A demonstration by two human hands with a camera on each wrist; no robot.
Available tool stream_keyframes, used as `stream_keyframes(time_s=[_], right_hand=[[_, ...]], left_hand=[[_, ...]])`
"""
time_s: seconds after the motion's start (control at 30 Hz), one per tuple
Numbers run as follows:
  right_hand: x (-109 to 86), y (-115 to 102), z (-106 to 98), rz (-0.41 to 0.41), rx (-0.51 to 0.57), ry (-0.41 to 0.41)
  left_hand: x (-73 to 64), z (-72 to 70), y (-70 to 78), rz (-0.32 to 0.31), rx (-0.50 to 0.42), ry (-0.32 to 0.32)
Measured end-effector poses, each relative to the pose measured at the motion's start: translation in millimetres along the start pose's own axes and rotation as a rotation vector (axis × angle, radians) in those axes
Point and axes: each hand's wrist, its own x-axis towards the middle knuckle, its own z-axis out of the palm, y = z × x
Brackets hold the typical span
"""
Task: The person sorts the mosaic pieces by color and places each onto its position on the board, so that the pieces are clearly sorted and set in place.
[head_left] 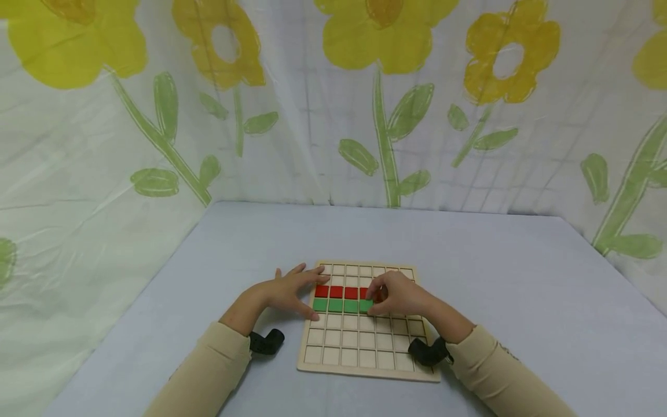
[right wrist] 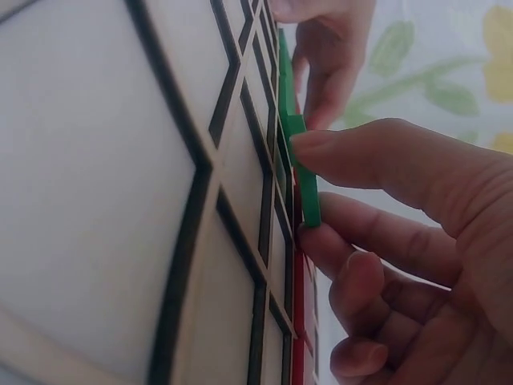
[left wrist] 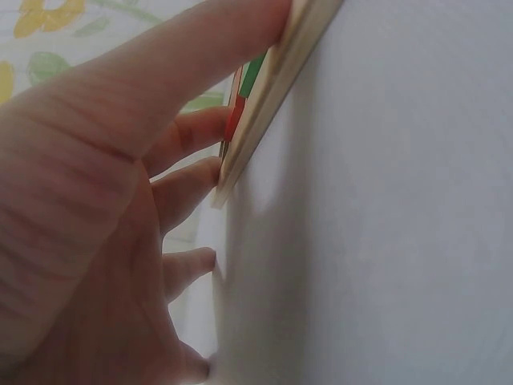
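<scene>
A wooden grid board (head_left: 333, 337) lies on the table, with a row of red tiles (head_left: 336, 292) and, nearer me, a row of green tiles (head_left: 336, 305). My left hand (head_left: 283, 294) spreads over the board's left edge; in the left wrist view its thumb (left wrist: 240, 32) and two fingers rest on the frame, with the other fingertips beyond the corner. Between thumb and fingers, my right hand (head_left: 403, 295) pinches a green tile (right wrist: 307, 180), tilted over the grid at the right end of the green row. That hand covers part of the red row.
A pale cloth covers the table (head_left: 250, 243) around the board. Behind it hangs a white curtain (head_left: 292, 145) printed with yellow flowers. Black wrist devices (head_left: 428, 351) sit at both sleeves, the right one overlapping the board's lower right corner.
</scene>
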Motion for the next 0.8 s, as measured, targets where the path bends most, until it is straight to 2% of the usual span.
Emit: stream_keyframes(time_s=[0.3, 0.8], right_hand=[[-0.4, -0.7, 0.9, 0.02, -0.01, 0.002], [0.5, -3.1, 2.2, 0.009, -0.045, 0.008]], left_hand=[[-0.2, -1.0, 2.6, 0.003, -0.001, 0.0], [-1.2, -0.5, 1.7, -0.008, 0.005, 0.006]])
